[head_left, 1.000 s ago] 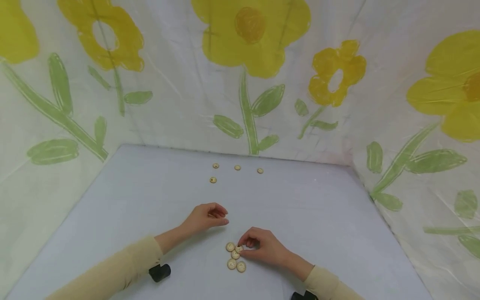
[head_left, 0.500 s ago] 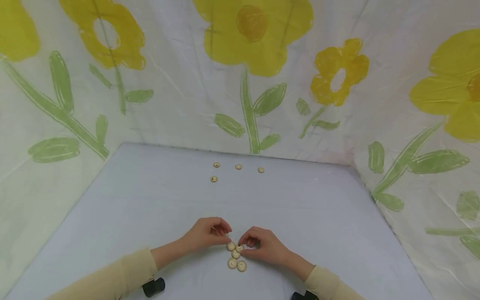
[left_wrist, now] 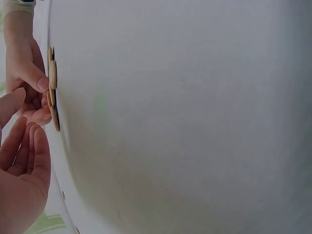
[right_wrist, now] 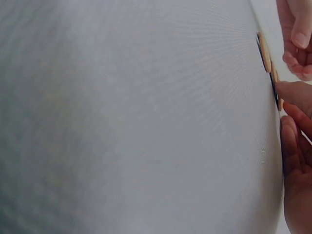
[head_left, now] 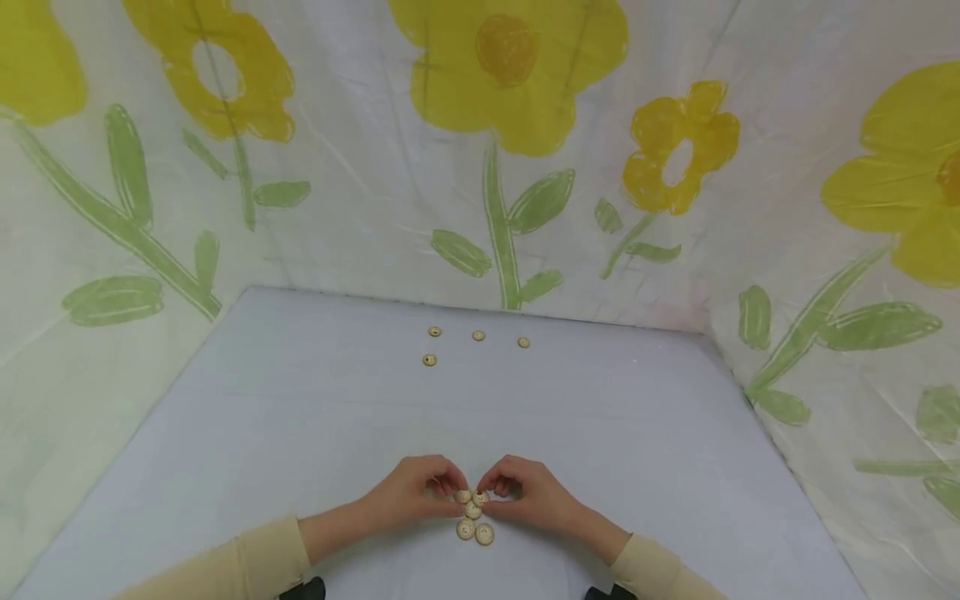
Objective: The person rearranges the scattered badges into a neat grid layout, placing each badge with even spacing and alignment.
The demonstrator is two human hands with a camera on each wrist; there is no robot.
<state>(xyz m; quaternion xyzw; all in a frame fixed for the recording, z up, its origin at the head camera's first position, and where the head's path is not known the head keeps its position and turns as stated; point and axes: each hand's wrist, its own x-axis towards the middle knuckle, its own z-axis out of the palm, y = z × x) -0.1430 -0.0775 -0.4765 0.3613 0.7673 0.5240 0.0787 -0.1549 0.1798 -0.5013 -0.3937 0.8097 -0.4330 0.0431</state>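
Several round pale wooden discs that look like buttons, with dark marks, form a close cluster on the table. My right hand pinches the upper right button between thumb and fingers; in the right wrist view its thumb touches a button edge. My left hand hovers at the upper left button, thumb and fingertips on either side of it. Both wrist views show the left thumb raised a little and apart from the fingers. Below lie a middle button and two lower ones, the left and right.
Farther back lie more buttons: three in a row, left, middle and right, and one in front of the left one. A white curtain with painted yellow flowers encloses the table's back and sides.
My left hand has come down and toward me, from above the cluster to around the upper left button. The right hand stays in place at the upper right button.
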